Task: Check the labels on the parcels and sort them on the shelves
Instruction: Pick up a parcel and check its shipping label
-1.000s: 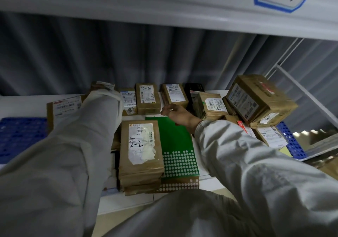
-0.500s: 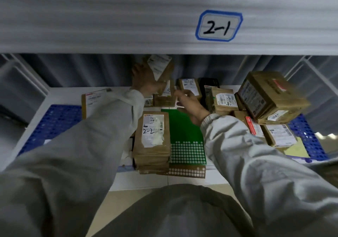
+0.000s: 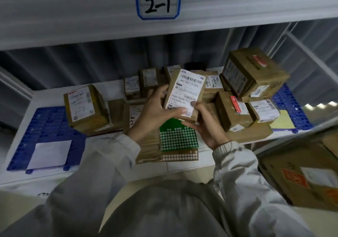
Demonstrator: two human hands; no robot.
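Now lowered from up near the shelf edge and brought to the middle, in front of the chest: small brown parcel (image 3: 184, 94), white label facing up toward the camera. Right hand (image 3: 206, 127), earlier reaching flat toward the back row, now joined to it.

Nearest: pale grey sleeves (image 3: 102, 172) running up from the bottom edge. Left hand (image 3: 153, 112) gripping the parcel's left side, fingers curled behind it, thumb laid across the lower edge of the label. Right hand cupped under the lower right corner, thumb tip pressed on the label, fingers curled beneath. Parcel tilted, held clear above the shelf board (image 3: 113, 90).

Just below the hands: green dotted card (image 3: 177, 138) lying on a brown dotted card (image 3: 181, 157), beside a stack of flat brown parcels (image 3: 148, 145) partly hidden by the left wrist. Far left: blue plastic grid (image 3: 45, 123) with a white sheet (image 3: 49, 153) on it. Behind that, an upright labelled box (image 3: 86, 108). To the right: heaped boxes, a large tilted box (image 3: 254, 74) on top, more labelled parcels under it, a second blue grid (image 3: 290, 106) at the far right. Lower right corner: blurred carton (image 3: 307, 174) with an orange mark.

Farther back: row of small parcels (image 3: 144, 83) standing against the grey curtain (image 3: 73, 64). Overhead: shelf edge with tag reading 2-1 (image 3: 158, 2).
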